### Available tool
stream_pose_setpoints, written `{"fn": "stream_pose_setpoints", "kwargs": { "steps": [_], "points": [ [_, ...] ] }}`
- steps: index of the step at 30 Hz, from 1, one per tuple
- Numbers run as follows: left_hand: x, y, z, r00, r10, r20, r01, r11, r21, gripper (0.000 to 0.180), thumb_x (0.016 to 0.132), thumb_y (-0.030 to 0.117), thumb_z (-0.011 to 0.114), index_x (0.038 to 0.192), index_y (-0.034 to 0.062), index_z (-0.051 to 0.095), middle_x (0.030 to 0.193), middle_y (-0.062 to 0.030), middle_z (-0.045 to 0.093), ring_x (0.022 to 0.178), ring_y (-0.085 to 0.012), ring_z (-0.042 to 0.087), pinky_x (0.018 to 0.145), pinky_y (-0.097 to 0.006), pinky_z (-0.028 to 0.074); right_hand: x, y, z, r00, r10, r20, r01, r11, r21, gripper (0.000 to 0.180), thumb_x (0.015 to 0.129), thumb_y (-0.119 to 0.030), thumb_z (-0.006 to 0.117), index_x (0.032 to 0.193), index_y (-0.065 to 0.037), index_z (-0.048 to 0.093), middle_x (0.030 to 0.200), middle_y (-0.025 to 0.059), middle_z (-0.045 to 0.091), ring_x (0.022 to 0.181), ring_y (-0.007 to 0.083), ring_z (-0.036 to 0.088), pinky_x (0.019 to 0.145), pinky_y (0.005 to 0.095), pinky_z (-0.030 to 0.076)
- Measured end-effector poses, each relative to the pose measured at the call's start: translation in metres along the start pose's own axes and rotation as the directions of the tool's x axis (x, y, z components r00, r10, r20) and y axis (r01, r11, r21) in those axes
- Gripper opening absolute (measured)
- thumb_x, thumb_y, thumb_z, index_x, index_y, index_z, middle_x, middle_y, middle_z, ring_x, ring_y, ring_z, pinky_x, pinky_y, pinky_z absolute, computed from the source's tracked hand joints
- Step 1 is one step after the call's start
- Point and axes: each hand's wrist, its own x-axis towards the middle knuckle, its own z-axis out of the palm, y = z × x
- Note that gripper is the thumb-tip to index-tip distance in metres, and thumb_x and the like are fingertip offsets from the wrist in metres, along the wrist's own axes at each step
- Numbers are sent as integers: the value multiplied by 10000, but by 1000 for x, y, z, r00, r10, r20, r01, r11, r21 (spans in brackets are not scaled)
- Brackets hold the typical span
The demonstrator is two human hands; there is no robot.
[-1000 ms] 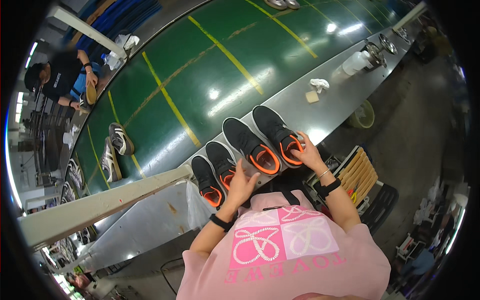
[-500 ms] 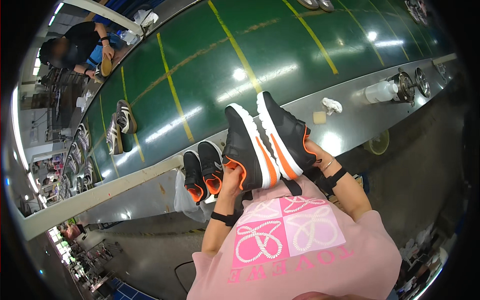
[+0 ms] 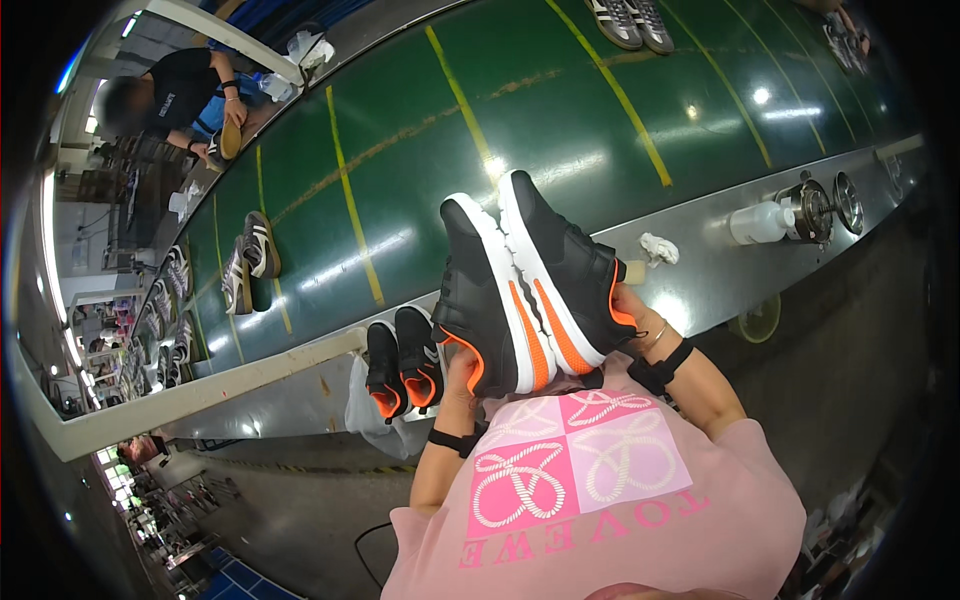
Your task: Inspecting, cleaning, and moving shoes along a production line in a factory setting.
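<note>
Side by side in front of my chest I hold a pair of black sneakers with white soles and orange heel parts, toes pointing away from me. My left hand (image 3: 461,378) grips the left sneaker (image 3: 479,300) at its heel opening. The right sneaker (image 3: 560,268) is gripped near its heel by my right hand (image 3: 640,318). Their soles face each other and appear to touch at the middle. Parts of my fingers are hidden inside or behind the shoes. To the left, another pair of black sneakers (image 3: 402,365) with orange linings stands at the bench edge, close to my left hand.
A green conveyor belt (image 3: 400,160) with yellow lines runs beyond a metal ledge (image 3: 700,270). On the ledge are a crumpled white cloth (image 3: 658,250), a white bottle (image 3: 760,222) and a metal dispenser (image 3: 812,210). Brown-and-white shoes (image 3: 250,260) ride the belt; a co-worker (image 3: 180,100) handles another shoe.
The held sneakers have come together, closing the gap between their soles, and shifted slightly left. Shoes at the belt's far edge have moved further into view.
</note>
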Motion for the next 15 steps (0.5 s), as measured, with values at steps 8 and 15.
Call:
{"fn": "stream_pose_setpoints", "kwargs": {
  "steps": [8, 15],
  "points": [
    [3, 25, 49, 600, 721, 348, -585, 98, 805, 938, 638, -28, 629, 1496, 108, 276, 1281, -198, 468, 1202, -339, 483, 1041, -406, 393, 4, -16, 55, 713, -635, 298, 509, 176, -842, 685, 741, -78, 671, 1394, -143, 473, 1367, 187, 455, 1190, 317, 511, 1007, 401, 429],
    [25, -1, 13, 775, 619, 125, -190, 39, 981, 1004, 752, 238, 814, 1478, -27, 174, 1323, -303, 481, 1193, -435, 510, 1004, -436, 411, 23, 11, 48, 788, -465, 403, 81, -571, -817, 795, 733, -252, 786, 1435, -203, 417, 1404, 270, 362, 1209, 450, 432, 1017, 510, 362]
  ]
}}
